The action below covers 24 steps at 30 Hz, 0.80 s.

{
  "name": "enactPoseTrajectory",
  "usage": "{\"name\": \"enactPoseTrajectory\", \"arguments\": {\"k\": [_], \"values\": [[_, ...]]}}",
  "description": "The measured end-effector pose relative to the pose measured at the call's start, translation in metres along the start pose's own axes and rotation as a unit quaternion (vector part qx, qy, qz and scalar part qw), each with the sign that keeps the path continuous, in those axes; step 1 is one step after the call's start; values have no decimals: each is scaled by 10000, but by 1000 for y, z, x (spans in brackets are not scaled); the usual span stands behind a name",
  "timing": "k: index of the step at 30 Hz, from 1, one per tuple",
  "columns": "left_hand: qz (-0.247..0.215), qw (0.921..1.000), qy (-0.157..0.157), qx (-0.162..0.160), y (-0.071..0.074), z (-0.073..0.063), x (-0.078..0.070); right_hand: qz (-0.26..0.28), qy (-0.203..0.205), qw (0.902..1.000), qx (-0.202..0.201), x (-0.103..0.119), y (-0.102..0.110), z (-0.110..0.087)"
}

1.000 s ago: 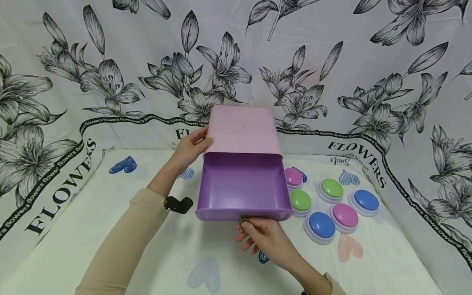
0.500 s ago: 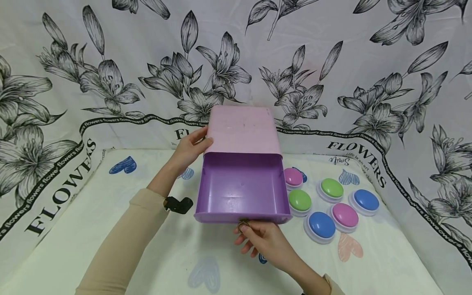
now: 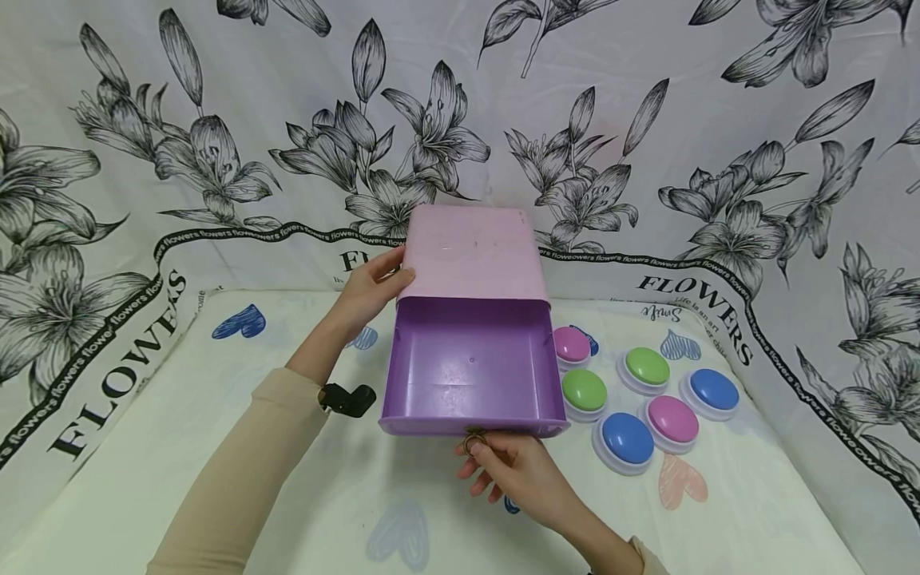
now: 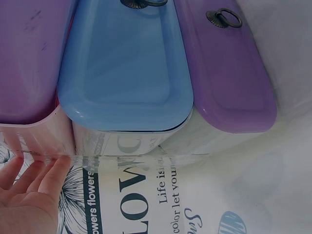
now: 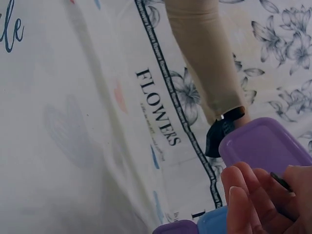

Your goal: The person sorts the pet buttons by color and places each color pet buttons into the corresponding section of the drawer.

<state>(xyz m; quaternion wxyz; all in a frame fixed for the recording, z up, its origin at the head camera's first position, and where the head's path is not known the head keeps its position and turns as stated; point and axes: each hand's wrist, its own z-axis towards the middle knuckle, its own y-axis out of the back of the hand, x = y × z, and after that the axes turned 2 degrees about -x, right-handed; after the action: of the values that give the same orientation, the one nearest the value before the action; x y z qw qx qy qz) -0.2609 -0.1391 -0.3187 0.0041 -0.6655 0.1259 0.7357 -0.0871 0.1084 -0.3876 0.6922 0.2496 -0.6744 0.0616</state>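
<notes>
A small pink drawer cabinet [image 3: 474, 254] stands in the middle of the head view, its upper purple drawer [image 3: 470, 367] pulled far out with nothing inside. My left hand [image 3: 368, 291] rests against the cabinet's left side; in the left wrist view its nearly straight fingers [image 4: 51, 175] touch the side wall. At the drawer's front edge, my right hand [image 3: 528, 475] pinches the bronze ring pull [image 3: 473, 438] between thumb and forefinger, the other fingers loose. Below that drawer, the left wrist view shows a blue drawer [image 4: 129, 68] and another purple drawer [image 4: 231, 73], both closed, with similar ring pulls.
Right of the cabinet, several domed push buttons on white bases stand in a group, including a blue button [image 3: 628, 438], a pink button [image 3: 672, 419] and a green button [image 3: 647, 366]. They rest on a white cloth [image 3: 302, 503] with hearts. A flowered cloth [image 3: 503, 176] hangs behind.
From the first frame to the second, the upper drawer slid slightly toward me with my right hand on its ring pull. Since then both hands and the drawer have stayed almost still.
</notes>
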Motion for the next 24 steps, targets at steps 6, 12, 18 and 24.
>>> {"name": "enactPoseTrajectory", "arguments": {"k": [6, 12, 18, 24], "values": [[90, 9999, -117, -60, 2, 7, 12, -23, 181, 9998, -32, -6, 2, -3], [47, 9999, -110, -111, 2, 7, 14, -346, 359, 9983, -299, -18, 11, -8], [44, 9999, -121, -95, 2, 6, 14, -1134, 1033, 9861, -645, -37, 23, -15], [33, 9998, -168, -80, 1, 7, 14, -1984, 1224, 9671, -1020, -49, 39, -26]]}}
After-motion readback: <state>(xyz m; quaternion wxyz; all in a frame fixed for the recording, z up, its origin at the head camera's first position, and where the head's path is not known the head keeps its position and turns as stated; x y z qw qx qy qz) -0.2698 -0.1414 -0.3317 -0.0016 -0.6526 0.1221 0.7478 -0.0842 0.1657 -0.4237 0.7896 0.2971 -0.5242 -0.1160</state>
